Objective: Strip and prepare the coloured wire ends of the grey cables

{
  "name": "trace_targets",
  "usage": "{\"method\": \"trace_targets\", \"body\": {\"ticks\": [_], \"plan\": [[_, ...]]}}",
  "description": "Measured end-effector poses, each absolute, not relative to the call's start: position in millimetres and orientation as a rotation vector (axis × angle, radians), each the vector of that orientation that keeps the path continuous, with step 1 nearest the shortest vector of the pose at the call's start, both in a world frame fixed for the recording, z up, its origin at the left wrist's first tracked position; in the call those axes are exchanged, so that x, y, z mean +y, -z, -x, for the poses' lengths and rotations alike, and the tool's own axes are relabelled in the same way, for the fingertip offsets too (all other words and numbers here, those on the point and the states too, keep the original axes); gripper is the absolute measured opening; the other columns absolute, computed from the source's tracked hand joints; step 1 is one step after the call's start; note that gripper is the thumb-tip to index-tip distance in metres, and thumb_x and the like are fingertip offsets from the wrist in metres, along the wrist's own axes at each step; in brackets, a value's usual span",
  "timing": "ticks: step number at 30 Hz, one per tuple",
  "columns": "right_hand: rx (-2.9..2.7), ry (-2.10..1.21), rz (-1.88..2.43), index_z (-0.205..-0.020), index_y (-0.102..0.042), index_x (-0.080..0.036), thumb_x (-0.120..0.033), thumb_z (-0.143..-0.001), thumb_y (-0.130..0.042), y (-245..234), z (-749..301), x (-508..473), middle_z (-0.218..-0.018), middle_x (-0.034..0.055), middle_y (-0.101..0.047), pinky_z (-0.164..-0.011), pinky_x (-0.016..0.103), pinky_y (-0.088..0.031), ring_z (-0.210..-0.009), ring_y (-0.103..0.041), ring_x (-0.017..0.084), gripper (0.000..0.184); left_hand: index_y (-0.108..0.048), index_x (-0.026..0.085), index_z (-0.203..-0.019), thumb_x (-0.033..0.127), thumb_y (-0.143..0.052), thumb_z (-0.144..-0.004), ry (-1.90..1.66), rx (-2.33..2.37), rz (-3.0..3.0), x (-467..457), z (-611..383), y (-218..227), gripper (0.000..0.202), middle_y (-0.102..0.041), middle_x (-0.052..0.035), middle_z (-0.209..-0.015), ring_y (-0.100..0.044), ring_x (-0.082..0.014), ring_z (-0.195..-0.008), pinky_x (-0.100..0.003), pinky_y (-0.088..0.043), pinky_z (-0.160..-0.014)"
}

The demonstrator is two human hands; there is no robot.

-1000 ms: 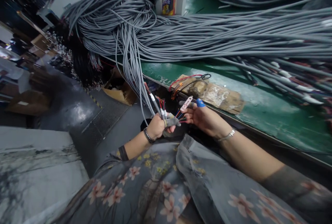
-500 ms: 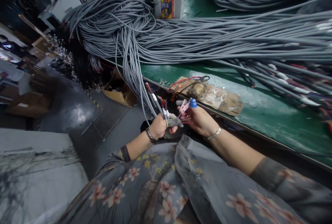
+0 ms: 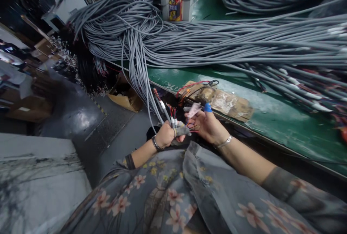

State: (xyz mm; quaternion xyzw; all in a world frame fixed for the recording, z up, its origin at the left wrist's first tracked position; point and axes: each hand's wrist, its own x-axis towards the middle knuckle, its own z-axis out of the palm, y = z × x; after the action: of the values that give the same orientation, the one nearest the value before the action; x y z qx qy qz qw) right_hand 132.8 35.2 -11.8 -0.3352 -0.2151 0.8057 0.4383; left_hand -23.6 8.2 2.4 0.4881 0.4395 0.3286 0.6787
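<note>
My left hand [image 3: 166,135] is closed round several grey cables [image 3: 141,82] that hang off the bench edge; their stripped ends with coloured wires [image 3: 170,113] stick up above my fist. My right hand [image 3: 206,125] sits just to the right, fingers pinched on the thin coloured wires fanning out between the two hands. A small pink tool [image 3: 194,110] lies along its fingers, and one finger wears a blue cap [image 3: 207,107]. Grey cloth covers a finger of my left hand.
A huge pile of grey cables [image 3: 217,42] covers the green bench [image 3: 271,118]. A taped cardboard pad [image 3: 227,102] with red and black wires lies near the bench edge. Cardboard boxes [image 3: 124,98] sit on the floor at left. People stand at the far top.
My right hand shifted slightly left toward the left hand and back a little, working at the coloured wires. The left hand kept its grip on the cables.
</note>
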Motion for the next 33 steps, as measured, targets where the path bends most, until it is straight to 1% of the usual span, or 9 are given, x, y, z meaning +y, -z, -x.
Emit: {"method": "trace_targets", "body": {"ticks": [3, 6, 8, 12, 16, 19, 25, 29, 33], "plan": [[-0.501, -2.011, 0.813, -0.076, -0.068, -0.021, -0.061, -0.077, -0.061, 12.1, -133.8, 33.0, -0.077, 0.0029, -0.068, -0.054, 0.024, -0.047, -0.058, -0.056, 0.012, 0.041, -0.055, 0.013, -0.048, 0.060, -0.070, -0.064, -0.741, 1.031, -1.147, 1.5, 26.5, -4.5, 0.052, -0.052, -0.0006, -0.043, -0.042, -0.0059, -0.039, -0.020, -0.033, -0.041], [-0.461, -1.911, 0.840, -0.074, -0.068, -0.022, -0.047, -0.076, -0.069, 12.7, -131.1, 32.4, -0.071, 0.0001, -0.067, -0.055, 0.022, -0.047, -0.058, -0.055, 0.011, 0.026, -0.057, 0.013, -0.051, 0.060, -0.068, -0.067, -0.791, 1.071, -1.134, -1.6, 25.5, -3.3, 0.051, -0.053, -0.0003, -0.045, -0.043, -0.0061, -0.039, -0.020, -0.034, -0.042], [-0.449, -1.854, 0.868, -0.073, -0.069, -0.021, -0.044, -0.073, -0.072, 12.2, -128.9, 32.7, -0.069, -0.0005, -0.066, -0.055, 0.021, -0.046, -0.056, -0.054, 0.010, 0.023, -0.058, 0.013, -0.052, 0.060, -0.067, -0.069, -0.819, 1.088, -1.121, -1.4, 23.0, -2.3, 0.050, -0.052, -0.0001, -0.044, -0.043, -0.0063, -0.039, -0.020, -0.034, -0.042], [-0.536, -1.813, 0.891, -0.075, -0.070, -0.021, -0.052, -0.070, -0.073, 12.9, -127.5, 33.3, -0.068, -0.0001, -0.066, -0.054, 0.024, -0.045, -0.055, -0.051, 0.011, 0.031, -0.057, 0.013, -0.047, 0.058, -0.066, -0.070, -0.839, 1.080, -1.103, 0.9, 17.5, -2.1, 0.051, -0.052, -0.0010, -0.043, -0.043, -0.0065, -0.039, -0.021, -0.034, -0.042], [-0.772, -1.681, 0.971, -0.075, -0.071, -0.021, -0.069, -0.069, -0.064, 21.7, -128.3, 31.0, -0.069, 0.0020, -0.066, -0.057, 0.028, -0.046, -0.058, -0.054, 0.013, 0.049, -0.057, 0.013, -0.046, 0.056, -0.066, -0.070, -0.844, 1.052, -1.080, 2.2, 15.3, -3.3, 0.050, -0.052, -0.0015, -0.043, -0.043, -0.0068, -0.039, -0.021, -0.033, -0.042], [-0.881, -1.565, 1.006, -0.075, -0.071, -0.021, -0.074, -0.067, -0.061, 29.3, -128.1, 31.1, -0.069, 0.0023, -0.067, -0.059, 0.029, -0.048, -0.060, -0.056, 0.014, 0.055, -0.057, 0.013, -0.046, 0.056, -0.067, -0.069, -0.834, 1.065, -1.064, 2.3, 15.0, -4.5, 0.050, -0.051, -0.0017, -0.042, -0.043, -0.0069, -0.039, -0.021, -0.033, -0.042], [-0.517, -1.863, 0.876, -0.081, -0.070, -0.023, -0.063, -0.065, -0.072, 29.4, -125.3, 39.7, -0.075, 0.0006, -0.070, -0.060, 0.028, -0.052, -0.060, -0.060, 0.014, 0.043, -0.058, 0.013, -0.046, 0.062, -0.066, -0.066, -0.812, 1.127, -1.032, 3.4, 12.6, -6.7, 0.053, -0.049, -0.0020, -0.039, -0.042, -0.0074, -0.038, -0.021, -0.032, -0.041], [-0.413, -1.911, 0.834, -0.083, -0.071, -0.024, -0.056, -0.061, -0.079, 25.7, -125.0, 40.6, -0.076, -0.0005, -0.071, -0.063, 0.026, -0.053, -0.066, -0.062, 0.014, 0.040, -0.056, 0.013, -0.045, 0.063, -0.068, -0.062, -0.807, 1.136, -1.016, 4.8, 9.0, -7.9, 0.054, -0.048, -0.0015, -0.038, -0.041, -0.0069, -0.037, -0.021, -0.032, -0.040], [-0.412, -1.908, 0.804, -0.078, -0.070, -0.024, -0.057, -0.059, -0.080, 25.1, -125.5, 38.7, -0.075, -0.0015, -0.071, -0.061, 0.026, -0.052, -0.063, -0.060, 0.013, 0.040, -0.054, 0.013, -0.044, 0.064, -0.069, -0.061, -0.817, 1.137, -1.015, 4.9, 8.4, -8.0, 0.055, -0.048, -0.0014, -0.038, -0.042, -0.0069, -0.037, -0.021, -0.032, -0.040]]}}
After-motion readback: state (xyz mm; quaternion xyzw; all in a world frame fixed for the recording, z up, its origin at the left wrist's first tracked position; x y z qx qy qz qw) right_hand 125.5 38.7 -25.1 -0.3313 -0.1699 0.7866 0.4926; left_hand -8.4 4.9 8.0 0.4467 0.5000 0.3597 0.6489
